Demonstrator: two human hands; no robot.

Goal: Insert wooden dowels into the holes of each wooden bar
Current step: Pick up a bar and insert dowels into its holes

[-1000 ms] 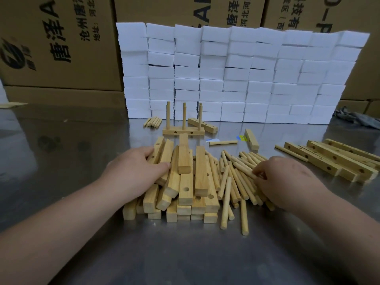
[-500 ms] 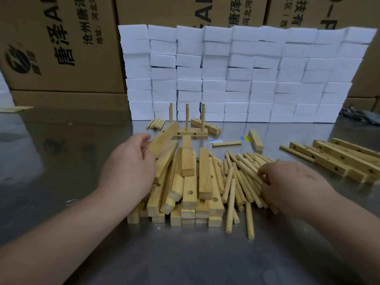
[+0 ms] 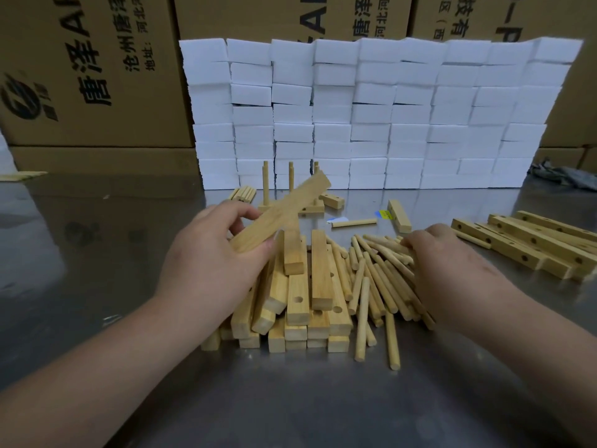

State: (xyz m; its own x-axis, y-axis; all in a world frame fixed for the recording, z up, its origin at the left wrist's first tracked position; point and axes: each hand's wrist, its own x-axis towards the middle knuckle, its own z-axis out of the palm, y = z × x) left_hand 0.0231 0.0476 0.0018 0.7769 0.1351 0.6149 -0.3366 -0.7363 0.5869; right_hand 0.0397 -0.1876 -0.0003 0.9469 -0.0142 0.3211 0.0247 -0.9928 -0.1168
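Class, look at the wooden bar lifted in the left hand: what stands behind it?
Behind the lifted pale wooden bar stands a flat wooden base with three upright round dowels, then stacked white foam blocks. The bar hides most of the base, so dowel seating cannot be seen.

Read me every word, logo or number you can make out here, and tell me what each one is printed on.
"唐泽" with part of large letters "A…": left cardboard box.
"沧州唐泽…" and "地址:": smaller lines, same box.
Round black logo, too cut off to read: same box.
"唐泽…", "河北河…": middle box, cropped.
"…技有": right box, cropped.
Yellow-blue sticker on the table: too small to read.
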